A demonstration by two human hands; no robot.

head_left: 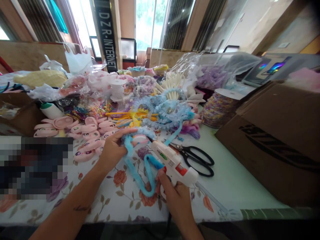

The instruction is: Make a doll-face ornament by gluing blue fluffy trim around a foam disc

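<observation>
My right hand is wrapped round a white glue gun, its dark nozzle pointing up and left. My left hand grips a small piece with light blue ruffled trim, close to the nozzle. A fluffy blue strip hangs from that piece and loops back up towards my right hand's fingers. Black-handled scissors lie just right of the glue gun, their blades partly hidden. Several pink bunny-eared heads lie beyond my left hand.
A flowered cloth covers the table. Blue lace, yellow sticks and plastic bags lie behind. A spool of multicoloured yarn stands beside a large cardboard box at right; another box is at left.
</observation>
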